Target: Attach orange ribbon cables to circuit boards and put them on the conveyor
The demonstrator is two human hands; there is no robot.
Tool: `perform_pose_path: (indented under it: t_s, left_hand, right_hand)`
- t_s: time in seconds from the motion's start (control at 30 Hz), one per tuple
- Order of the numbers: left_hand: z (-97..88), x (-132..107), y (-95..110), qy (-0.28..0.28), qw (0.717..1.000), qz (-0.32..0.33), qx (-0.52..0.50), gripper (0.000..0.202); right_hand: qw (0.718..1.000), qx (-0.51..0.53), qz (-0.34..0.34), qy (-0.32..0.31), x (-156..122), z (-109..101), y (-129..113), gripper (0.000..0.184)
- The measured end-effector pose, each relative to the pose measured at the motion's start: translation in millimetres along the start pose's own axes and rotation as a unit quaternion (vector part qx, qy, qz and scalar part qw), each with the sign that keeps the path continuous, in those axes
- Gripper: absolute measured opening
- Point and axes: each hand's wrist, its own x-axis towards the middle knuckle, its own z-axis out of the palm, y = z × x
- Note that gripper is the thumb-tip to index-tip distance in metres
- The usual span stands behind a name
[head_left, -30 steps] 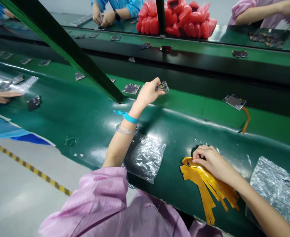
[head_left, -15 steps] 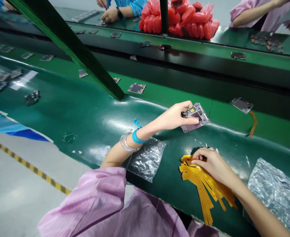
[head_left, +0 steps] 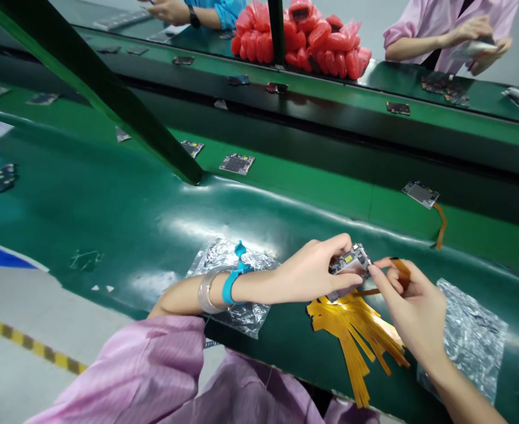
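Note:
My left hand [head_left: 318, 268] grips a small circuit board [head_left: 351, 262] between thumb and fingers, tilted above the bench. Close against its right edge, my right hand [head_left: 412, 303] pinches an orange flat ribbon cable [head_left: 401, 268], one end of which shows over the fingers. Whether the cable touches the board's connector cannot be made out. Below both hands lies a fanned pile of yellow-orange ribbon cables [head_left: 351, 347] on the green mat. On the green strip beyond, another circuit board [head_left: 422, 193] has a single ribbon cable hanging from it.
Clear plastic bags [head_left: 471, 335] lie at the right and under my left forearm. A slanted green post [head_left: 153, 126] rises at the left. More circuit boards [head_left: 237, 164] rest along the strip. Red wrapped bundles [head_left: 303, 44] and two co-workers are across the bench.
My right hand has lifted from the cable pile with one ribbon cable and come up to the board. My left hand has brought the board down and nearer. The view has shifted slightly right.

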Motion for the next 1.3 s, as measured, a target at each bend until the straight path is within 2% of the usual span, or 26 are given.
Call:
perform_pose_path:
  t_s: [0.1, 0.3, 0.63, 0.7, 0.8, 0.87, 0.93, 1.03, 1.13, 1.3]
  left_hand:
    - [1.7, -4.7, 4.0, -0.012, 1.0, 0.003, 0.021, 0.029]
    - [3.9, -3.9, 0.2, -0.027, 0.999, -0.035, 0.013, 0.037]
    - [9.3, -9.3, -3.0, -0.029, 0.999, -0.005, 0.02, 0.036]
    - [9.8, -8.8, -5.8, -0.03, 0.999, -0.013, -0.004, 0.031]
    - [8.7, -2.0, -9.6, -0.066, 0.989, -0.05, -0.124, 0.024]
    - [6.2, 4.7, -9.9, -0.096, 0.969, -0.092, -0.209, 0.029]
    - [2.6, 10.0, -8.3, -0.111, 0.954, -0.137, -0.242, 0.034]
    - [-3.1, 11.8, -5.6, -0.137, 0.952, -0.152, -0.23, 0.037]
    - [-6.4, 8.3, -4.9, -0.175, 0.958, -0.113, -0.197, 0.038]
    - [-7.8, 3.0, -3.4, -0.2, 0.965, -0.086, -0.145, 0.039]
  right_hand:
    - [1.0, -0.023, -0.003, -0.007, -1.9, -1.6, -2.3, 0.019]
    - [0.992, -0.091, -0.081, 0.025, -11.7, -1.2, 1.9, 0.011]
    - [0.997, -0.052, -0.056, 0.033, -16.0, 1.6, 6.5, 0.011]
    - [0.995, -0.068, -0.073, 0.02, -17.3, 0.9, 10.5, 0.009]
    - [0.994, -0.069, -0.089, -0.013, -21.9, -5.1, 13.5, 0.01]
    - [0.997, -0.01, -0.029, -0.065, -25.8, -12.4, 10.1, 0.027]
    - [0.985, 0.081, 0.072, -0.133, -28.9, -20.4, 2.6, 0.038]
    - [0.947, 0.173, 0.177, -0.205, -30.2, -28.9, -11.6, 0.022]
    - [0.927, 0.187, 0.23, -0.229, -28.0, -31.0, -22.3, 0.033]
    - [0.916, 0.158, 0.287, -0.231, -24.7, -31.1, -28.9, 0.04]
